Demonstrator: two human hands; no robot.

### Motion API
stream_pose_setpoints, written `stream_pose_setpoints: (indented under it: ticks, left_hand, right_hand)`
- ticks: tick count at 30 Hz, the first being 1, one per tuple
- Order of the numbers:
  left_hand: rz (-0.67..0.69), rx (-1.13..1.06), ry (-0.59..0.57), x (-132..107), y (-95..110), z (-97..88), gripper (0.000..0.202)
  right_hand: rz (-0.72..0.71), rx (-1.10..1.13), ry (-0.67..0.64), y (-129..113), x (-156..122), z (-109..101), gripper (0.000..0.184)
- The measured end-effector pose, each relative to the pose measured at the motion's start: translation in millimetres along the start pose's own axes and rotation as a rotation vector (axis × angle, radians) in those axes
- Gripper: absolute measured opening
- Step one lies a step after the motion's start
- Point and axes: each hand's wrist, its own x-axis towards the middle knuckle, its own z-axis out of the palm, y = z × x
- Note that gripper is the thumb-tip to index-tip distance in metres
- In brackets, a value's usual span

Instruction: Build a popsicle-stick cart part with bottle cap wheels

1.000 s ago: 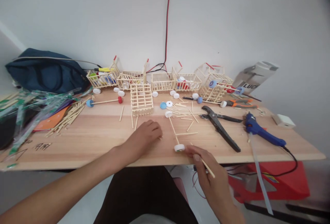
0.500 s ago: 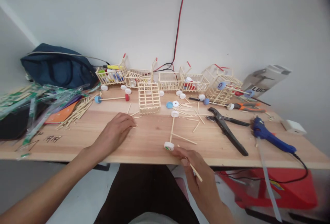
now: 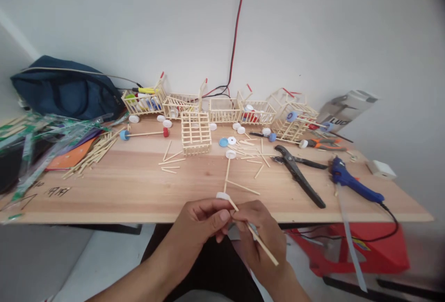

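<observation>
My right hand (image 3: 262, 232) is closed around a thin wooden stick (image 3: 267, 250), which slants from near the left fingertips down to the right. A small pale piece shows between its fingers, too hidden to name. Beside it, my left hand (image 3: 205, 221) has thumb and fingers drawn together close to the stick's upper end; what they pinch is hidden. Just beyond the hands lies an axle stick (image 3: 228, 172) with a white cap wheel (image 3: 230, 154) at its far end and another white cap (image 3: 222, 195) at the near end, partly covered. A loose stick (image 3: 245, 187) touches the axle.
Stick-built carts (image 3: 224, 109) line the wall, with a stick basket (image 3: 196, 132) before them. Black pliers (image 3: 301, 179) and a blue glue gun (image 3: 356, 182) lie at right. Loose sticks (image 3: 93, 153), plastic wrappers (image 3: 34, 153) and a dark blue bag (image 3: 66, 88) are at left.
My left hand has moved right from the short sticks on the table to meet my right hand at the near edge. The stick stays in my right hand. The view has shifted slightly.
</observation>
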Motion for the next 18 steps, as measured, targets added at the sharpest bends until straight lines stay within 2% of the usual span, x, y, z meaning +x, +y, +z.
stream_pose_setpoints:
  ticks: [2, 5, 8, 10, 12, 15, 18]
  left_hand:
    - [-0.04, -0.184, 0.01, 5.8, -5.2, 9.7, 0.021]
    - [-0.081, -0.324, 0.021, 13.5, -5.3, 15.5, 0.019]
    - [-0.057, -0.328, 0.006, 14.7, 1.2, 17.1, 0.018]
    - [-0.029, -0.296, 0.007, 12.4, 7.0, 17.3, 0.018]
    - [-0.021, -0.252, 0.014, 9.4, 12.0, 16.4, 0.017]
    - [-0.021, -0.157, 0.024, 6.6, 15.7, 12.4, 0.018]
    - [-0.031, -0.121, 0.041, 7.5, 15.8, 6.4, 0.019]
  right_hand:
    - [-0.036, -0.016, 0.005, 1.3, 5.1, -0.9, 0.027]
    - [-0.046, -0.02, -0.047, 2.8, 6.9, -4.2, 0.028]
    - [-0.109, -0.049, -0.127, 3.8, 4.1, -11.9, 0.041]
    - [-0.152, -0.132, -0.132, 8.2, 2.6, -24.5, 0.045]
    - [-0.11, -0.297, -0.081, 20.0, 2.2, -46.8, 0.039]
    - [0.151, -0.598, 0.02, 54.9, 0.0, -97.2, 0.028]
    - [0.35, -0.846, 0.125, 101.5, -10.8, -153.2, 0.037]
